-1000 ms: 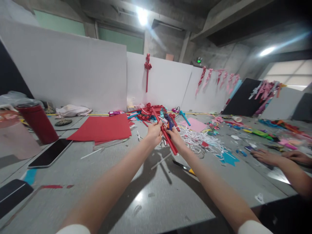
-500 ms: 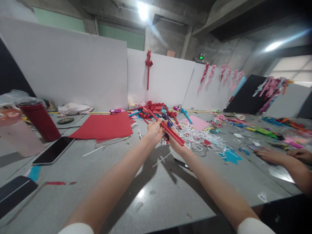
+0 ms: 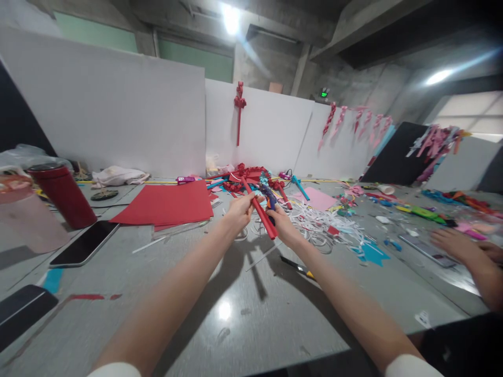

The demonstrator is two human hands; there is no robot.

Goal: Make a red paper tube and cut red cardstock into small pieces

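Note:
My left hand is closed round a thin red paper tube, which slants from the red pile toward me with its near end free. In my right hand, just beside the tube, is a dark blue-purple tool; its exact kind is hard to make out. The tool's far end lies in front of a heap of red paper pieces, and part of its body is hidden by my fingers.
Red paper sheets lie left, near a red tumbler and a phone. White paper strips and a box cutter lie right. Another person's hand rests beside a phone.
The red tube has swung so its near end points more toward me and left. My hands have moved slightly apart. The other person's hand has shifted right, off the phone.

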